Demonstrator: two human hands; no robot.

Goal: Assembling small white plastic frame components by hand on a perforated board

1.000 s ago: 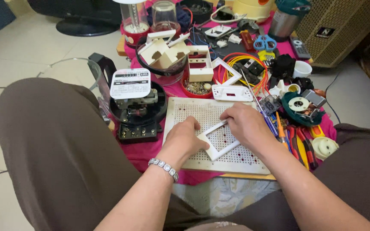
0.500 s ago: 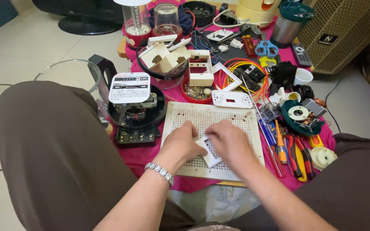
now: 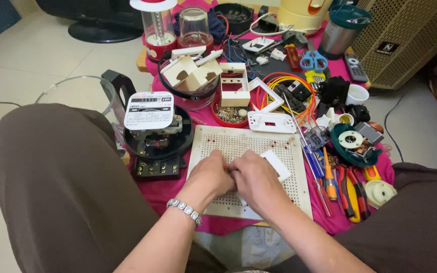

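Low in the middle of the frame, the left hand [image 3: 209, 176] and right hand [image 3: 255, 181] press together, both grasping a white plastic frame [image 3: 276, 166] whose corner sticks out to the right. They rest on a white perforated board [image 3: 249, 143] on the pink tabletop [image 3: 165, 188]. Left of the board sits a black electric meter [image 3: 156, 132]; screwdrivers [image 3: 319, 169] lie to the right.

Both hands low, pressed together knuckle to knuckle: left hand [image 3: 209, 174] curled, bracelet at wrist; right hand [image 3: 256, 179] fingers bent down, forearms converging.
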